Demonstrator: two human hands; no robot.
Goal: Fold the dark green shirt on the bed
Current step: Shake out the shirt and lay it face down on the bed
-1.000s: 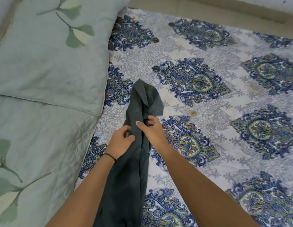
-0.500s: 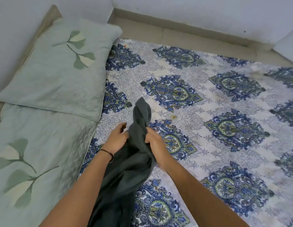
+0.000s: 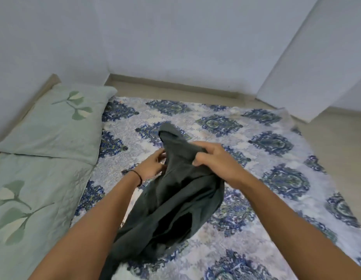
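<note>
Gripping shirt (image 3: 175, 199) at frame centre: right hand (image 3: 213, 158) curled over top fold, left hand (image 3: 153, 164) pinching edge. Held bunched above bed (image 3: 256, 219), likely to find seams before spreading.

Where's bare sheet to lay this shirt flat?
Free: patterned bedsheet right of the right hand, out to its right edge, and the strip beyond the dark green shirt. Crowded: pillow and green quilt on the left.

Worn on the head, facing forward and down over the bed (image 3: 256, 249). Close above both forearms, with left hand (image 3: 153, 164), right hand (image 3: 213, 158) and dark green shirt (image 3: 175, 199) mid-frame. Wide-angled: pillow (image 3: 54, 128) at left, wall (image 3: 175, 37) beyond, floor (image 3: 337, 148) at right. Single view.
</note>
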